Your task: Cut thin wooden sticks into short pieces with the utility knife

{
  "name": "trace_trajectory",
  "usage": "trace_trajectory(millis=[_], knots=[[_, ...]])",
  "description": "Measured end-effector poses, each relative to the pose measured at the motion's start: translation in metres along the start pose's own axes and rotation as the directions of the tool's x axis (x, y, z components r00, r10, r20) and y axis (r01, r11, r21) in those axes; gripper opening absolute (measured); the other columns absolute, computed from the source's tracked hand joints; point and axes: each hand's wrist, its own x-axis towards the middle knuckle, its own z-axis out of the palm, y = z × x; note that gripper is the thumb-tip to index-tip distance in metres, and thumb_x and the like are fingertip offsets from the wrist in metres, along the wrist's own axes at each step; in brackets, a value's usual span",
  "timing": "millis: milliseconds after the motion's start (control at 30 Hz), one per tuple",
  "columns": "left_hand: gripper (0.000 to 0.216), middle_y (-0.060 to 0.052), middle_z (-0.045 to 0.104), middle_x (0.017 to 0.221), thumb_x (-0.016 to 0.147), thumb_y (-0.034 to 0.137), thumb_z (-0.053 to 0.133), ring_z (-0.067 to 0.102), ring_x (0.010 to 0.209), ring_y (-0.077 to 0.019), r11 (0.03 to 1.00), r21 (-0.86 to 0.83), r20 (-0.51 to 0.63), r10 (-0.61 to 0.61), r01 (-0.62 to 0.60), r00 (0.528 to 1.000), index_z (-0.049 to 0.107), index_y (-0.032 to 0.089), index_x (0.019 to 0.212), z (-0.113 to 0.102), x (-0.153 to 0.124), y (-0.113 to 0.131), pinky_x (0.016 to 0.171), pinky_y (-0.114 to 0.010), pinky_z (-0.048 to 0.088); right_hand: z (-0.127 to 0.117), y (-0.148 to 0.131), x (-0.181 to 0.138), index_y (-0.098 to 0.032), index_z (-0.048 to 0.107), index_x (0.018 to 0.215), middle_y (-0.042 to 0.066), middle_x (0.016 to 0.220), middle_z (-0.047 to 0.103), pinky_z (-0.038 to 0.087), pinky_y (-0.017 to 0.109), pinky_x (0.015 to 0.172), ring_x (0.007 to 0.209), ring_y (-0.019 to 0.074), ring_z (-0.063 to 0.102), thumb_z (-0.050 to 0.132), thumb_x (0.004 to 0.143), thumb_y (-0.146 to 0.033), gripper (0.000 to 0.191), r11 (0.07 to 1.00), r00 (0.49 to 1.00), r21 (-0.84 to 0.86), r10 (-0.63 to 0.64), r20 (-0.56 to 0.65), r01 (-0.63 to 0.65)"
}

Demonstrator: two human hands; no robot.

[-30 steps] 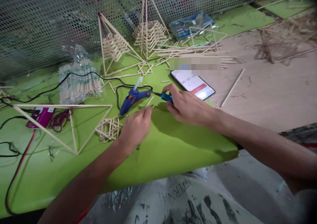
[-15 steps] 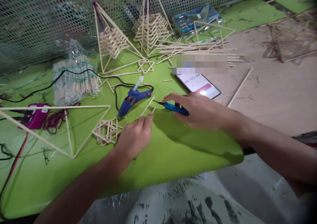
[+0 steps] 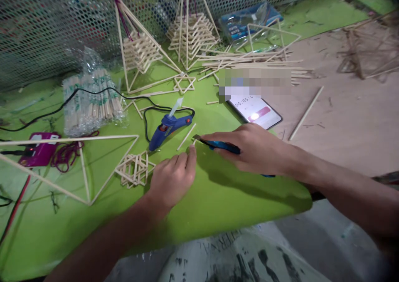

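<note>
My right hand (image 3: 257, 149) is wrapped round a blue utility knife (image 3: 222, 146). Its dark blade points left and meets the end of a short wooden stick (image 3: 194, 141) beneath it, or lies very close over it. My left hand (image 3: 173, 176) holds that stick down on the green table under closed fingers, which hide most of it. A second short stick (image 3: 186, 137) lies just beyond my left fingertips. Left of my left hand sits a small star-shaped lattice of glued sticks (image 3: 135, 169). A blue glue gun (image 3: 168, 128) with a clear glue stick in it rests behind them.
A lit phone (image 3: 257, 111) shows a timer. At left are a triangular stick frame (image 3: 89, 169), a purple power box (image 3: 39, 149) with cables and a bag of chopsticks (image 3: 93, 99). Stick pyramids (image 3: 193, 40) and loose sticks (image 3: 249, 59) stand and lie farther back against a mesh panel (image 3: 62, 36).
The knife blade has moved down and left onto or close over the stick's end. My left hand has shifted slightly right, its index finger now nearer the blade.
</note>
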Motion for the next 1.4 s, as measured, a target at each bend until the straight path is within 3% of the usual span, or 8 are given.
trace_trajectory(millis=[233,1067,1400], knots=[[0.035,0.0,0.062,0.061,0.082,0.0,0.053,0.056,0.049,-0.0116,1.0,0.022,-0.007,0.011,-0.011,1.0,0.067,0.009,0.112,-0.002,0.001,0.0,0.041,-0.025,0.04,0.001,0.001,-0.001,-0.027,0.06,0.133,-0.002,0.053,0.059,0.02,0.028,0.051,0.043,0.0103,0.038,0.051,0.087,-0.025,0.046,1.0,1.0,-0.012,-0.009,-0.002,0.009],[0.033,-0.003,0.067,0.063,0.085,0.003,0.05,0.059,0.048,-0.0121,0.998,-0.06,0.013,-0.001,0.002,1.0,0.065,0.008,0.114,0.0,0.001,-0.002,0.04,-0.024,0.04,0.002,0.002,-0.002,-0.025,0.058,0.134,-0.003,0.052,0.057,0.02,0.028,0.05,0.041,0.0091,0.032,0.049,0.089,-0.026,0.046,0.999,0.999,0.005,-0.049,0.018,0.049],[0.037,-0.007,0.07,0.07,0.08,-0.002,0.05,0.061,0.052,-0.0134,0.978,-0.207,0.045,0.027,-0.017,0.999,0.062,-0.001,0.116,0.01,-0.003,-0.006,0.04,-0.023,0.047,0.009,0.0,-0.002,-0.025,0.058,0.135,0.004,0.072,0.072,0.026,0.026,0.05,0.045,0.0094,0.043,0.048,0.088,-0.021,0.048,0.998,0.998,-0.035,-0.056,-0.024,0.055]])
